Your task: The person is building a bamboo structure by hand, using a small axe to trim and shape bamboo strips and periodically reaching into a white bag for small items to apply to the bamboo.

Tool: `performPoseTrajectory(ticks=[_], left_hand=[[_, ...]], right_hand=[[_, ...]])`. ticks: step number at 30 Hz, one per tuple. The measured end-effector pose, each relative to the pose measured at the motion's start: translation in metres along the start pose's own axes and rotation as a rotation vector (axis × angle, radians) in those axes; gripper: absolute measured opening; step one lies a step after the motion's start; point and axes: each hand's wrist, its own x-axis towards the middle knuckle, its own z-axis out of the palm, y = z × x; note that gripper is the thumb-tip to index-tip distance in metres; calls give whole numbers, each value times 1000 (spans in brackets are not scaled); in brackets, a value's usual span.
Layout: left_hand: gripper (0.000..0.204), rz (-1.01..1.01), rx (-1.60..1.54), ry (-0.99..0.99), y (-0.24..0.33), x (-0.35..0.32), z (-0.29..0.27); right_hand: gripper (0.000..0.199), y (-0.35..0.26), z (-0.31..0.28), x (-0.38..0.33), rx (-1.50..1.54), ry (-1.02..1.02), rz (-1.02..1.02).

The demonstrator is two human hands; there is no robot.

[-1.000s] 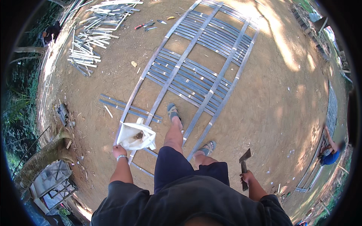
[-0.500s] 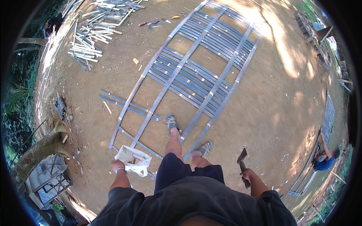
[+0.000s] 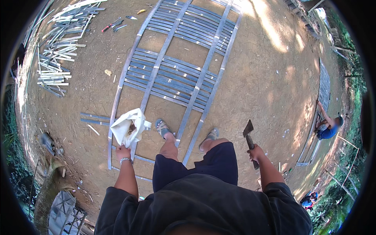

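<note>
left hand [image 3: 122, 150] closed on white bag [image 3: 128, 127], now raised higher over bamboo frame [image 3: 176, 74] than a second ago. right hand [image 3: 255, 152] still gripping hatchet [image 3: 249, 135] at side. stepping forward across slats.

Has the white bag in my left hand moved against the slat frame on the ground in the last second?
Yes. The white bag in the left hand now hangs farther up the slat frame, past the short loose slats beside its left rail.
</note>
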Motion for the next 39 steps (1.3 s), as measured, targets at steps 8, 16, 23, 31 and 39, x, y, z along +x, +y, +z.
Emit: performPoseTrajectory(ticks=[8,16,23,31,39], left_hand=[[23,61,-324,-21,106,-30,85],[17,137,-225,101,226,-119,137],[17,328,-122,-98,344,-149,239],[19,491,-39,-358,454,-134,372],[28,671,270,-612,545,-58,475]], right_hand=[[33,3,-51,125,-43,-198,50],[35,64,-83,134,245,-235,45],[21,132,-57,157,640,-230,340],[19,116,1,99,640,-270,540],[20,-39,72,-26,895,-330,679]])
